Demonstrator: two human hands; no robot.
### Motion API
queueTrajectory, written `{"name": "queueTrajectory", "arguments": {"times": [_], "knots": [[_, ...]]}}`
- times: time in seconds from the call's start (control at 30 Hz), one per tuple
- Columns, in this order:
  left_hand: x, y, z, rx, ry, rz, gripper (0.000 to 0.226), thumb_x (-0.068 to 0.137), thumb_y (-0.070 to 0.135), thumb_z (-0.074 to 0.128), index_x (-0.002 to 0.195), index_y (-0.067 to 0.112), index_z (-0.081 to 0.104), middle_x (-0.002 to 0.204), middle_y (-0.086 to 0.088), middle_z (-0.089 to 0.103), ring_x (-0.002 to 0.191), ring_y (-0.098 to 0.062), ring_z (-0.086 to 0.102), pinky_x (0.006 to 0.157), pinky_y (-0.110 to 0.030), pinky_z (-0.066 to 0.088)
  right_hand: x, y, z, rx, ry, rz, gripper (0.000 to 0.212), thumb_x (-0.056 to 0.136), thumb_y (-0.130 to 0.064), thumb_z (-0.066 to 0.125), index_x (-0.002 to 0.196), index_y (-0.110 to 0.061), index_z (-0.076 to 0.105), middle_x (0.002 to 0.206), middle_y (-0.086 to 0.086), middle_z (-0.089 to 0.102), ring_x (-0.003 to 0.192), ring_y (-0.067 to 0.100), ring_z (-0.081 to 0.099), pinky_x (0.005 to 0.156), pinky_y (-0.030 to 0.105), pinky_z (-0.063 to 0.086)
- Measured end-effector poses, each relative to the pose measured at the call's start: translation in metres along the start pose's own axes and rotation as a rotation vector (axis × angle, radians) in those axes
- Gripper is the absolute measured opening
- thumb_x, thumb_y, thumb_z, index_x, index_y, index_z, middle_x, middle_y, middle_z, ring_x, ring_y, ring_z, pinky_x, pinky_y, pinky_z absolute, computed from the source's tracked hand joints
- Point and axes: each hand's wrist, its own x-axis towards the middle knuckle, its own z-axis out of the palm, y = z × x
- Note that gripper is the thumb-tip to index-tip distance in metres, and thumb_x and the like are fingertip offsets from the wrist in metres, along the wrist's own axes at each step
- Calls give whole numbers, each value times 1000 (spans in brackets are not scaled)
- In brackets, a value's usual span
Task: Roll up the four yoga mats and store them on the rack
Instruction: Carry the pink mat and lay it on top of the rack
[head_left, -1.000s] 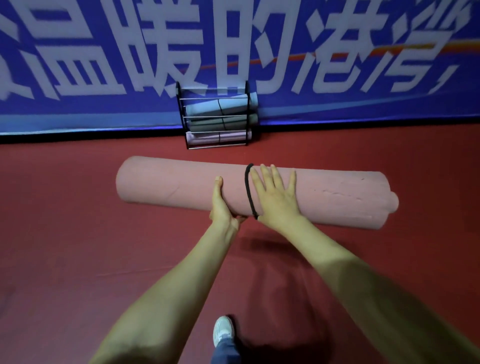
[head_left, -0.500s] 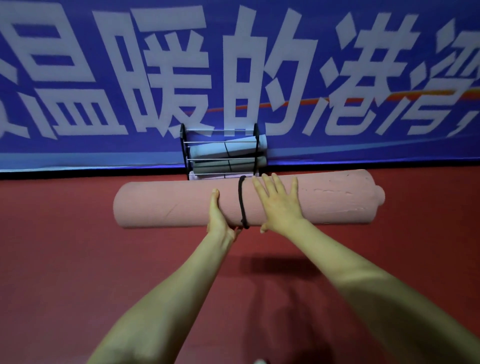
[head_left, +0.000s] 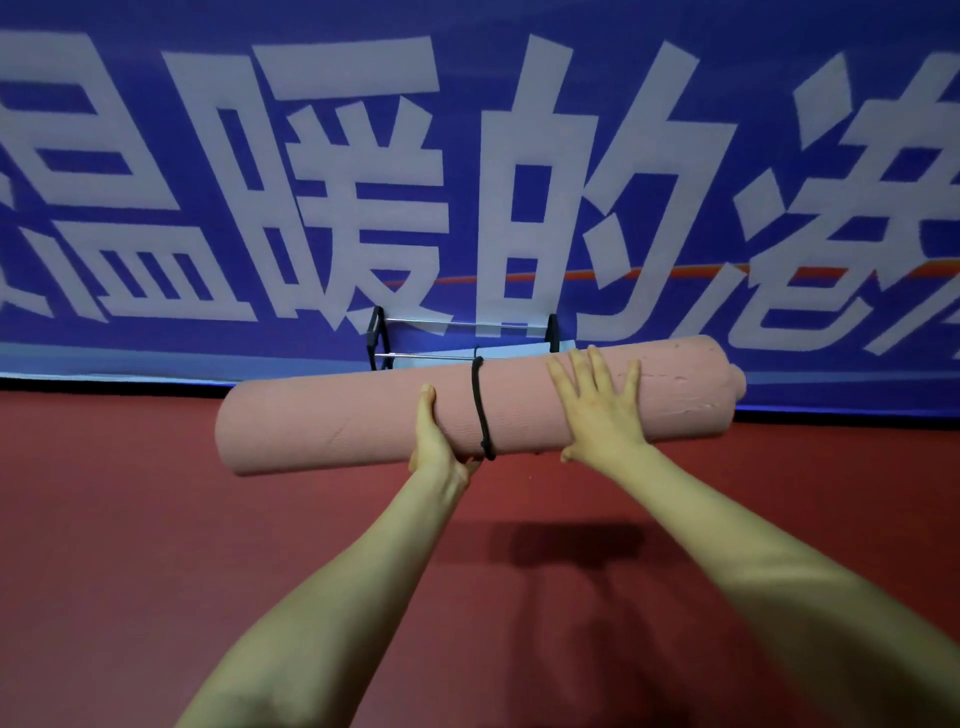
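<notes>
Item: pink yoga mat (head_left: 337, 426), rolled, bound near the middle by black strap (head_left: 478, 410). Held nearly level above red floor (head_left: 156, 519), in front of black rack (head_left: 375, 332) against blue banner (head_left: 322, 41), hiding lower tiers. Left hand (head_left: 434, 449) cupped beneath roll, thumb up near side, fingers hidden. Right hand (head_left: 597, 415) flat on roll, fingers straight and spread, right of strap.
</notes>
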Motion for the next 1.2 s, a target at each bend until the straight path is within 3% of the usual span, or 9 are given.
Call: {"name": "queueTrajectory", "arguments": {"times": [0.1, 0.2, 0.37, 0.53, 0.83, 0.9, 1.0, 1.1, 1.2], "knots": [[48, 21, 38, -32, 18, 0, 108, 36, 63, 80, 127, 15, 46, 116, -8, 63, 93, -27, 64, 48, -41, 55, 69, 12, 12, -4, 1, -15, 130, 66, -51, 78, 148, -23, -19, 158, 12, -9, 146, 29, -9, 107, 67, -1], [114, 40, 77, -48, 26, 1, 122, 20, 63, 84, 128, 17, 46, 116, -7, 64, 94, -29, 66, 55, -46, 56, 141, 16, 24, -18, -10, -31, 124, 71, -48, 75, 149, -23, -18, 158, 13, -9, 146, 29, -9, 107, 68, -2], [207, 75, 156, -57, 7, 15, 111, 30, 58, 88, 123, 16, 44, 108, -9, 65, 90, -30, 67, 59, -51, 56, 264, 17, 51, -2, -27, -26, 124, 70, -51, 74, 149, -23, -18, 158, 10, -10, 145, 29, -10, 106, 68, -3], [308, 103, 219, 38, 19, 1, 131, 14, 64, 88, 128, 15, 43, 112, -9, 65, 90, -30, 68, 70, -56, 57, 372, 16, 79, 76, -79, -18, 119, 74, -44, 74, 149, -25, -16, 158, 9, -6, 146, 28, -7, 108, 67, -1], [444, 125, 296, 109, 121, -70, 117, 27, 62, 83, 126, 10, 47, 109, -11, 65, 87, -30, 67, 63, -45, 59, 528, 28, 148, 160, -162, -59, 111, 76, -30, 72, 151, -23, -11, 159, 8, -5, 146, 27, -6, 109, 63, -5], [477, 125, 306, 115, 143, -87, 116, 27, 63, 82, 125, 9, 49, 108, -11, 67, 87, -29, 68, 63, -43, 59, 560, 27, 168, 140, -144, -79, 115, 68, -29, 78, 152, -21, 1, 158, 10, 6, 146, 28, 4, 109, 65, -1], [534, 123, 323, 111, 204, -92, 118, 28, 63, 82, 127, 9, 48, 112, -11, 65, 90, -30, 67, 65, -43, 59, 611, 25, 213, 142, -159, -62, 121, 38, -26, 90, 146, -18, 35, 146, 14, 40, 135, 33, 36, 102, 69, 22], [572, 117, 331, 135, 253, -113, 115, 34, 60, 84, 129, 8, 45, 113, -12, 64, 91, -29, 67, 65, -41, 58, 637, 24, 253, 190, -170, -67, 129, 22, -31, 92, 140, -16, 42, 136, 13, 51, 128, 31, 41, 97, 68, 29], [597, 106, 336, 160, 263, -129, 107, 44, 56, 85, 131, 7, 45, 114, -12, 64, 94, -28, 66, 58, -35, 54, 653, 28, 279, 243, -188, -82, 137, 16, -35, 93, 138, -16, 34, 135, 14, 52, 128, 31, 35, 98, 67, 27]]}}
